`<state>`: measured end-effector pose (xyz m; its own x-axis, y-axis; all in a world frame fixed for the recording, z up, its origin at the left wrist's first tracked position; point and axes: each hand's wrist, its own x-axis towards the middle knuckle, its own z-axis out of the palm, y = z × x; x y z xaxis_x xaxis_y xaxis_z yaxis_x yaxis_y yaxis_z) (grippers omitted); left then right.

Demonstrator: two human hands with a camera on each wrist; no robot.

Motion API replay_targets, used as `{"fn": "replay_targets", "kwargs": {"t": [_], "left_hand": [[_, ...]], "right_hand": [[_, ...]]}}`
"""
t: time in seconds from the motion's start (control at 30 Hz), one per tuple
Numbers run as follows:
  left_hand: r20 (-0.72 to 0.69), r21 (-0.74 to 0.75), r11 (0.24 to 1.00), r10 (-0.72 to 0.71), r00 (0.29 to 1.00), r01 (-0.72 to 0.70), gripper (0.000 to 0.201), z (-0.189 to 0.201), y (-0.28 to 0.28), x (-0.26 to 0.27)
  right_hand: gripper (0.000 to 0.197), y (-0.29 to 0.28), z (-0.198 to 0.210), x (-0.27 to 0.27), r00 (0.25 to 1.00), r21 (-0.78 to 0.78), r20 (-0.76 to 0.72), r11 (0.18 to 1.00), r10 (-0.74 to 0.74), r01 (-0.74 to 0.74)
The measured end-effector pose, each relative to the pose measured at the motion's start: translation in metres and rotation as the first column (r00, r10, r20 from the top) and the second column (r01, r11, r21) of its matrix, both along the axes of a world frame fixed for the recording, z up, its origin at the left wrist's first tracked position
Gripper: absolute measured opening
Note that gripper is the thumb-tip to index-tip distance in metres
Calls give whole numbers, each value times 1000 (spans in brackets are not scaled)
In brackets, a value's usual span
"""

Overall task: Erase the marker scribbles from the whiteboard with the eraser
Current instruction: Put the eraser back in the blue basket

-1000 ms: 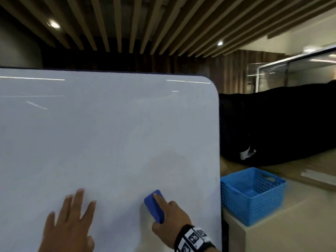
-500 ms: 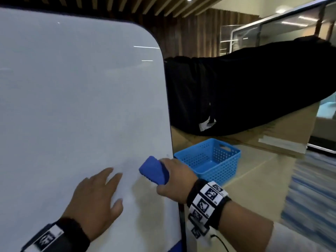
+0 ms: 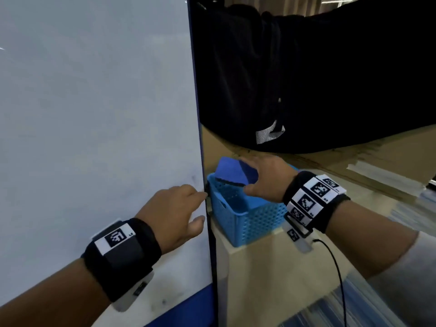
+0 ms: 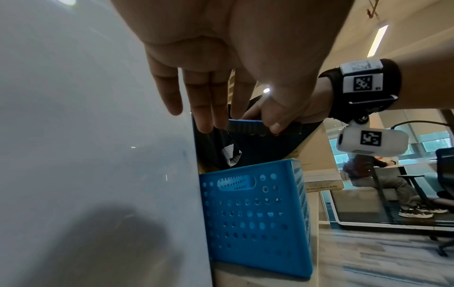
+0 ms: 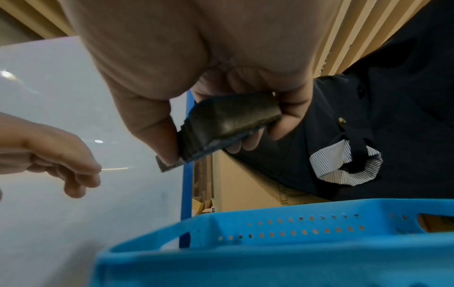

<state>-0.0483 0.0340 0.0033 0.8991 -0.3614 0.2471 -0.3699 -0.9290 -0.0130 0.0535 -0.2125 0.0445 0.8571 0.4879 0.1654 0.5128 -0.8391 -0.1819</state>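
Note:
The whiteboard (image 3: 94, 114) fills the left of the head view and looks wiped, with only faint smudges near its right edge. My right hand (image 3: 266, 180) grips the blue eraser (image 3: 236, 172) off the board, just above the blue basket (image 3: 250, 223). In the right wrist view the eraser (image 5: 228, 122) shows its dark felt face, pinched between thumb and fingers. My left hand (image 3: 174, 208) rests with relaxed fingers at the board's right edge; its fingers (image 4: 199, 101) hang straight beside the whiteboard (image 4: 86, 136).
The blue basket (image 4: 255, 217) stands on a pale counter (image 3: 271, 267) right beside the board's blue frame. Behind it lies a black garment (image 3: 318, 79) over cardboard. A seated person and office chairs (image 4: 417, 184) show far right in the left wrist view.
My right hand has carried the eraser off the board to the right, over the basket. My left hand slid right to the board's edge, and the view swung right and down.

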Motion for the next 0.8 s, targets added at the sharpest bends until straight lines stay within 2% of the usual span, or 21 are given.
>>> {"fn": "replay_targets", "kwargs": {"t": [0.23, 0.33, 0.47, 0.63, 0.8], "left_hand": [[-91, 15, 997, -77, 993, 79, 65, 10, -7, 18], [-101, 29, 992, -120, 988, 124, 71, 18, -10, 24], [-106, 76, 981, -169, 980, 177, 69, 18, -15, 34], [-184, 59, 967, -234, 955, 248, 54, 6, -24, 42], [-235, -14, 960, -274, 932, 279, 55, -16, -40, 51]], "right_hand": [[80, -5, 0, 19, 1000, -52, 11, 998, -22, 23], [82, -3, 2, 20, 997, -102, 3, 992, -73, 73], [80, -1, 5, 24, 990, -148, 1, 979, -143, 141], [67, 5, 9, 28, 991, -321, 5, 939, -132, 126], [61, 9, 13, 55, 999, -487, 5, 873, -38, 36]]}}
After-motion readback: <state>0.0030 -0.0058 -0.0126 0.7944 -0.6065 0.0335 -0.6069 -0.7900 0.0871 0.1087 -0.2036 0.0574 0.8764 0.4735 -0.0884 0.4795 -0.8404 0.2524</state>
